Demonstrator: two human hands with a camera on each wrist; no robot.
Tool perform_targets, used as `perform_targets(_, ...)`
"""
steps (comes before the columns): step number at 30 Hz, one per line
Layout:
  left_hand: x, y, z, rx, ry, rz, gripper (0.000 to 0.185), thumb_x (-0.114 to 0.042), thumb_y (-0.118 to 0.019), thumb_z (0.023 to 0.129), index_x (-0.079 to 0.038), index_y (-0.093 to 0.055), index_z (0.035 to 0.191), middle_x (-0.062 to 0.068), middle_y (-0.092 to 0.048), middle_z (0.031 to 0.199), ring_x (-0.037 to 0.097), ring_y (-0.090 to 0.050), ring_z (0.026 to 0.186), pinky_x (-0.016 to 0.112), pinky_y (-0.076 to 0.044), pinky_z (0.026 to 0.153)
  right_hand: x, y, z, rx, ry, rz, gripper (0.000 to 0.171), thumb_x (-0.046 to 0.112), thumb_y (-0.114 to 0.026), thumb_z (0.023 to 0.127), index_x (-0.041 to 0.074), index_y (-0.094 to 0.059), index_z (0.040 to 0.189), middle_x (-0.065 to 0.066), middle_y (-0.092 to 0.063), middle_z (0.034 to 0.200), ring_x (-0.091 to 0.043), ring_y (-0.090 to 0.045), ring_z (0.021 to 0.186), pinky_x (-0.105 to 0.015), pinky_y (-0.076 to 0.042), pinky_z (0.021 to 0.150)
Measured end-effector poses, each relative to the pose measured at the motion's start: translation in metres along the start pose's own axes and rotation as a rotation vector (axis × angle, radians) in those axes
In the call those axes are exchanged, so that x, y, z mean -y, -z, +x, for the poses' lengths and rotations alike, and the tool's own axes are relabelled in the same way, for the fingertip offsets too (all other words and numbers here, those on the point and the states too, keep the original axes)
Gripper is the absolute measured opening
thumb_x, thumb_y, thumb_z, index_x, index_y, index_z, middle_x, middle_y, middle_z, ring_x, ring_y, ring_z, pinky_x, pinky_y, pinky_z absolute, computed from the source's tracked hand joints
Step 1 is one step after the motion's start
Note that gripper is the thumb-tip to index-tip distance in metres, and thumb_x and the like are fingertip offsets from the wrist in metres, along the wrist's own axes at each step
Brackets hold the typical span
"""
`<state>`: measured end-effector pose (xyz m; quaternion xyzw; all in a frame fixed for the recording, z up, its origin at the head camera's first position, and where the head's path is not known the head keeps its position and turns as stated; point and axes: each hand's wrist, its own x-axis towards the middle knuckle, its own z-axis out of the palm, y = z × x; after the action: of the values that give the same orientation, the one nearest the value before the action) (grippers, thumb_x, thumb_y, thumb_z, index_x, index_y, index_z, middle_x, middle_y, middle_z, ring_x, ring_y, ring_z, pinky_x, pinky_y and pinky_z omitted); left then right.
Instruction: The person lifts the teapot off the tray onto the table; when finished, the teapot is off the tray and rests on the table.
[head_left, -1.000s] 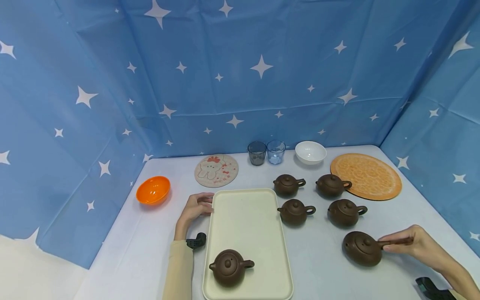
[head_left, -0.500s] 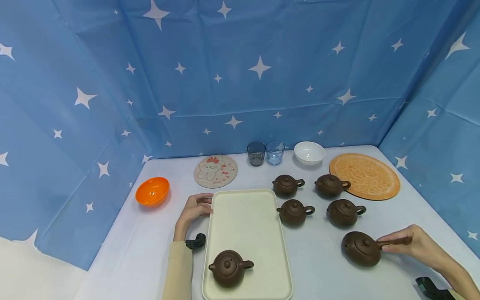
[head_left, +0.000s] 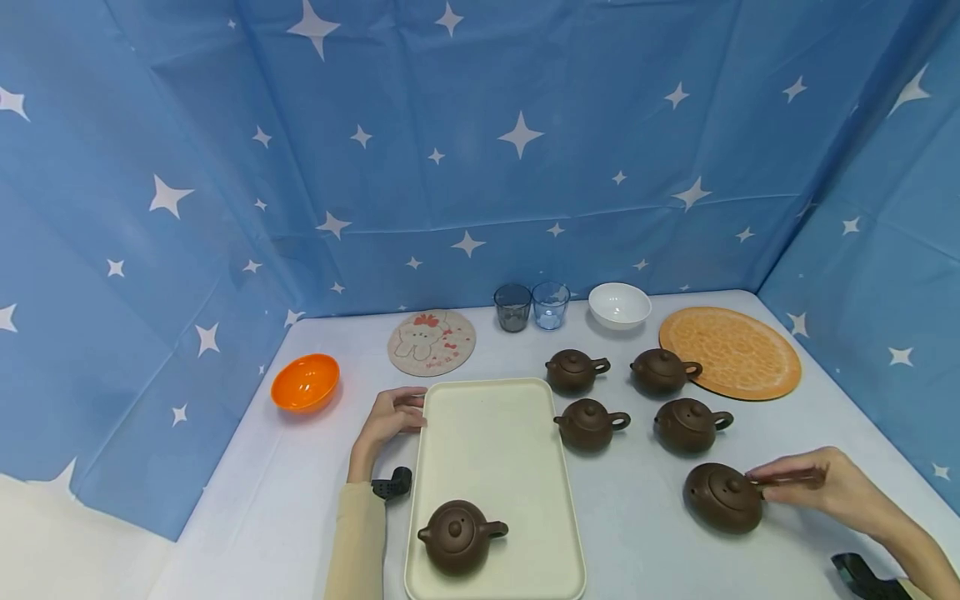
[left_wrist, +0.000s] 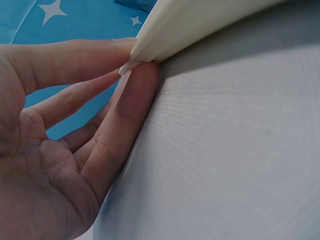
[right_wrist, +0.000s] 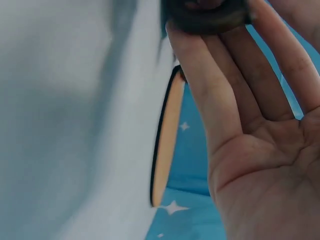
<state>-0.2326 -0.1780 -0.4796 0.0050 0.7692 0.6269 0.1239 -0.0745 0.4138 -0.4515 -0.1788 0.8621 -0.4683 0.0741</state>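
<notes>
On the right, my right hand (head_left: 840,492) grips the handle of a dark brown teapot (head_left: 720,496), which is tilted. In the right wrist view the teapot's handle (right_wrist: 210,22) shows at the top, between fingers and thumb. My left hand (head_left: 388,423) holds the left rim of a cream rectangular tray (head_left: 495,450) near its far corner. The left wrist view shows fingertips above and below the tray's edge (left_wrist: 145,45), pinching it. A second brown teapot (head_left: 456,540) stands on the near part of the tray, handle to the right.
Several brown teapots (head_left: 588,425) stand right of the tray. Behind are a round orange mat (head_left: 738,350), a white bowl (head_left: 619,305), a grey glass (head_left: 513,308), a blue glass (head_left: 551,307) and a rabbit-print coaster (head_left: 442,354). An orange bowl (head_left: 306,383) sits left.
My right fingertips have shifted slightly left along the handle, closer to the teapot's body. The left hand, the tray and the other teapots stay put.
</notes>
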Motion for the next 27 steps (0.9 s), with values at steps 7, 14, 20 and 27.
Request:
perform_targets(7,-0.003,0.0,0.0,-0.002,-0.007,0.002,0.057,0.013,-0.068,0.073,0.007,-0.055,0.128,0.025,-0.06,0.111,0.016,-0.064,0.075,0.034,-0.061,0.07,0.03,-0.01,0.016,-0.095,-0.014,-0.075,0.02,-0.001,-0.065,0.087,-0.005,-0.07,0.105,0.008,-0.073,0.098,0.0,-0.067,0.085,-0.022,-0.058,0.063)
perform_targets(14,0.0,0.0,0.001,-0.012,-0.005,0.016,0.056,0.012,-0.068,0.073,0.007,-0.055,0.128,0.023,-0.061,0.109,0.015,-0.064,0.075,0.034,-0.061,0.069,0.066,-0.044,0.046,-0.141,0.016,-0.144,0.015,0.007,-0.071,0.085,0.003,-0.074,0.099,0.003,-0.074,0.093,0.004,-0.064,0.087,-0.017,-0.056,0.07)
perform_targets(20,0.001,0.001,-0.002,-0.009,-0.029,0.009,0.056,0.012,-0.069,0.072,0.006,-0.057,0.126,0.022,-0.061,0.107,0.016,-0.064,0.075,0.035,-0.061,0.069,0.087,-0.086,0.073,-0.04,0.111,-0.043,0.017,0.01,-0.07,0.086,0.003,-0.074,0.1,-0.005,-0.074,0.097,-0.006,-0.068,0.09,-0.023,-0.058,0.073)
perform_targets(27,0.002,0.0,-0.001,-0.005,-0.054,-0.003,0.054,0.012,-0.068,0.071,0.006,-0.058,0.124,0.018,-0.062,0.102,0.017,-0.064,0.074,0.034,-0.061,0.067,0.106,-0.137,0.098,0.047,0.182,0.083,0.02,0.014,-0.072,0.085,0.001,-0.074,0.1,-0.008,-0.074,0.097,-0.011,-0.069,0.09,-0.026,-0.059,0.075)
